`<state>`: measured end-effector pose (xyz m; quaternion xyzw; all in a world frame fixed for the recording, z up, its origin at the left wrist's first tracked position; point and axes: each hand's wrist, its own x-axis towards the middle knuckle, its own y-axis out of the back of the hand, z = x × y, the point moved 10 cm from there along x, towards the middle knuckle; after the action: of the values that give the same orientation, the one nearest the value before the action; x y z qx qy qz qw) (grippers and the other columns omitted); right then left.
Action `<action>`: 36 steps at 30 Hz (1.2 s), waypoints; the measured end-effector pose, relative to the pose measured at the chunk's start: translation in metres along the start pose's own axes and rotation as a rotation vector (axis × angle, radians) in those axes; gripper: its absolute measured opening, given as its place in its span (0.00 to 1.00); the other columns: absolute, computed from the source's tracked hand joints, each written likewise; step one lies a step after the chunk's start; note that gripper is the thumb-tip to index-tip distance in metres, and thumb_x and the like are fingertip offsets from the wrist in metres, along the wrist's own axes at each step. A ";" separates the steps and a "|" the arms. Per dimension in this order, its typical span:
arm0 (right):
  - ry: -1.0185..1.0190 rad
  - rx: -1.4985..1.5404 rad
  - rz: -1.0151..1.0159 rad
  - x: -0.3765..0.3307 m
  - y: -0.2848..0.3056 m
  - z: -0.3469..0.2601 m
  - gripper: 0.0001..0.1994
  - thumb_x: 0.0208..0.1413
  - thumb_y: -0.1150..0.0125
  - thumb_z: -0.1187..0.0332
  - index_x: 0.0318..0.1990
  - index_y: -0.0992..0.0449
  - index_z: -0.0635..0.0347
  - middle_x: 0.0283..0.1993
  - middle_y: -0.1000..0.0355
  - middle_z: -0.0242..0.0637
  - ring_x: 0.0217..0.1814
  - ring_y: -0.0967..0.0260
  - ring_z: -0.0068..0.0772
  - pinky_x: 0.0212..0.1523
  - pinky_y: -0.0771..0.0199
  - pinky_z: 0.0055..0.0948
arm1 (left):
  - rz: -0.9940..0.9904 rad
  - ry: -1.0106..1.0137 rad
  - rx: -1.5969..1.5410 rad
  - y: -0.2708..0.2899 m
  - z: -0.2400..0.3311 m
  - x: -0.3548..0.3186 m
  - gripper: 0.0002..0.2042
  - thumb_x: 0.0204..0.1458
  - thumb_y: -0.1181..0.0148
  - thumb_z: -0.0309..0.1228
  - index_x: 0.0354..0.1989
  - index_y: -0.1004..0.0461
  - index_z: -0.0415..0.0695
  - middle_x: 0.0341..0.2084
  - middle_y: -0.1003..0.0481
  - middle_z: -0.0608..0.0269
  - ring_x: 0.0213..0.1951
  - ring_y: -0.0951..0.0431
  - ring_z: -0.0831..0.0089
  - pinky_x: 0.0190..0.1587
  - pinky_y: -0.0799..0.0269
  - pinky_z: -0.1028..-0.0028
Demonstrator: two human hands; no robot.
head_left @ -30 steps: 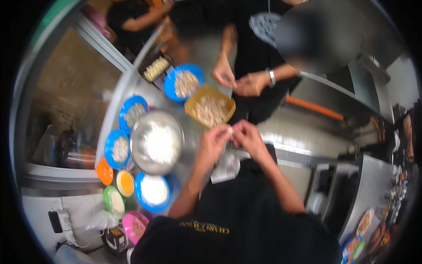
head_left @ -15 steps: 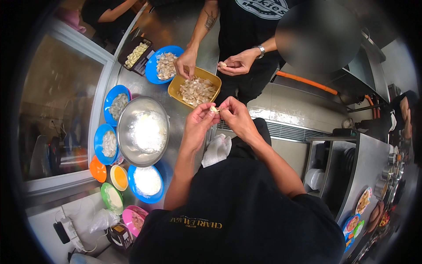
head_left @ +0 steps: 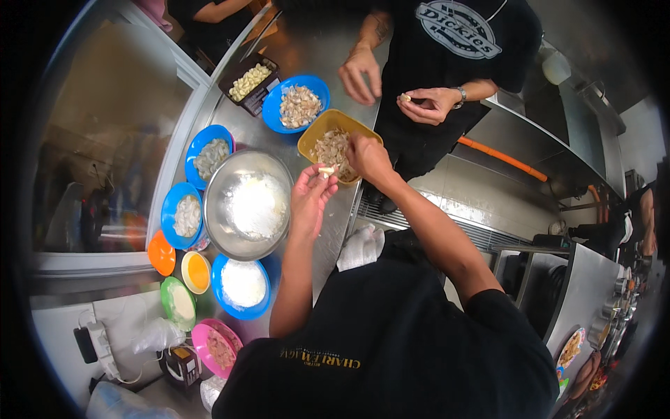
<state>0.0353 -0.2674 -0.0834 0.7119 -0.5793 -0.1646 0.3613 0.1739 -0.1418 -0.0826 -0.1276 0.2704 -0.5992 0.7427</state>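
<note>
Left hand (head_left: 312,197) pinches a small pale clove (head_left: 326,170), garlic by the look, between thumb and fingertips, beside the near end of the yellow tub (head_left: 342,118). Right hand (head_left: 370,159) is at the tub's right edge, by the skins (head_left: 329,145), fingers bunched narrow; can't tell if it holds anything.

Clove likely light, firm, slick where bare, easily bruised; best taken lightly by its sides. Skins probably papery and clingy.

Blue bowl (head_left: 272,114) of cloves sits just beyond the tub; black box (head_left: 262,98) of pale cloves past it, toward the far left corner of the steel surface (head_left: 326,218). Steel bowl (head_left: 222,209) with white powder (head_left: 252,208) crowds the left hand's left. Co-worker's hand (head_left: 433,106) holds another piece (head_left: 405,98) off the surface's right edge; their other hand (head_left: 361,75) hangs beyond the tub, possibly in the way.
</note>
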 end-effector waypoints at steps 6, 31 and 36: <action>0.011 -0.174 -0.219 0.000 -0.030 0.008 0.13 0.62 0.45 0.69 0.48 0.20 0.65 0.40 0.19 0.59 0.42 0.19 0.60 0.45 0.19 0.52 | 0.078 -0.021 0.030 0.019 -0.006 -0.006 0.13 0.66 0.41 0.25 0.57 0.30 0.40 0.46 0.22 0.58 0.45 0.21 0.75 0.48 0.23 0.75; 0.177 0.100 -0.152 -0.104 0.054 -0.036 0.10 0.51 0.37 0.70 0.27 0.23 0.72 0.24 0.25 0.59 0.30 0.22 0.62 0.27 0.23 0.47 | -0.212 -0.109 0.639 -0.037 -0.031 -0.001 0.13 0.65 0.39 0.29 0.56 0.28 0.40 0.47 0.24 0.63 0.47 0.24 0.76 0.50 0.27 0.74; 0.147 0.142 -0.032 -0.118 0.072 -0.040 0.14 0.54 0.39 0.65 0.28 0.22 0.71 0.25 0.25 0.58 0.29 0.23 0.62 0.29 0.24 0.50 | -0.220 -0.054 0.513 -0.038 -0.040 -0.003 0.13 0.65 0.38 0.30 0.54 0.27 0.40 0.46 0.23 0.62 0.48 0.23 0.74 0.52 0.25 0.73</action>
<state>-0.0218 -0.1482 -0.0263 0.7550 -0.5500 -0.0764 0.3488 0.1202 -0.1434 -0.0951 0.0200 0.0744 -0.7214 0.6882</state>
